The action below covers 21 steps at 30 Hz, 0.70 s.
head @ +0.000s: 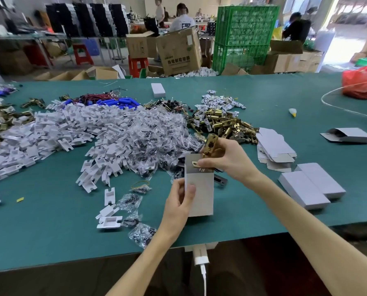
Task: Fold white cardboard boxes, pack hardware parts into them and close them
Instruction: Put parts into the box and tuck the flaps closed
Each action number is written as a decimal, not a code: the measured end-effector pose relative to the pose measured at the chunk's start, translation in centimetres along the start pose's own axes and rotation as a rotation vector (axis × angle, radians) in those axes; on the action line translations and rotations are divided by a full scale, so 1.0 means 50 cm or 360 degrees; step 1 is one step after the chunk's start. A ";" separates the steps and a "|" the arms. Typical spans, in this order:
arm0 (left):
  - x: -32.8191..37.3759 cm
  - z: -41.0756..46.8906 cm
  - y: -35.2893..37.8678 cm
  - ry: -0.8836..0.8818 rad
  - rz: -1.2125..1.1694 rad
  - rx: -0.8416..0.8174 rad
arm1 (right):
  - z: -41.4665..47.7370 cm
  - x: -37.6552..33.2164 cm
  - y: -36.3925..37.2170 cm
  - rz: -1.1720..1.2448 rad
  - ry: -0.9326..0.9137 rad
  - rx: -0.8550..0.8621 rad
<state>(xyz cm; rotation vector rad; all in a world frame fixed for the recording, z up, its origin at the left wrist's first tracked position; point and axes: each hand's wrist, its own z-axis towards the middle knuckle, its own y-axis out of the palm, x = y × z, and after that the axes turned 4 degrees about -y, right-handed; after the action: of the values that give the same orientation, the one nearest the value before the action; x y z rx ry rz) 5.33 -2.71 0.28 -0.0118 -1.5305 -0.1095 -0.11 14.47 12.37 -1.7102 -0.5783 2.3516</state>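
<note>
I hold a white box (199, 195) upright in the near middle of the green worktop (50, 221), its top flap open. My left hand (179, 201) grips its left edge, fingers curled behind and the thumb pressed flat on the front face. My right hand (227, 161) is just above the open mouth, fingers pinching a brass latch (209, 146). The latch's lower end is at the opening, touching the flap, and its upper end sticks up past my knuckles.

Just beyond lies a heap of brass latches (221, 122). To its left are clear bags of screws (152, 135), and further left a wide pile of white plastic inserts (71, 129). To the right of my right hand sits a stack of flat box blanks (274, 148), and nearer on the right two closed boxes (310, 186) lie side by side, touching. Another box (349, 135) lies on its side further right, one end open. A red bag (359, 82) sits at the far right.
</note>
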 end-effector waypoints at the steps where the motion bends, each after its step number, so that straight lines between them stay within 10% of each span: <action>1: 0.003 -0.001 -0.001 0.0014 -0.0024 0.0000 | -0.002 -0.003 0.005 -0.0078 -0.0043 0.0019; 21: 0.012 -0.005 -0.008 0.0070 -0.0058 -0.0003 | -0.030 -0.022 0.042 -0.1206 -0.0268 0.0009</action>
<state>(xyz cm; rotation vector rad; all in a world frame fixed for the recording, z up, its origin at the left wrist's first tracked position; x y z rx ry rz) 5.56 -3.19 0.85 0.0169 -1.4868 -0.1396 1.84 12.49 12.09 -1.0186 -1.0239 1.9250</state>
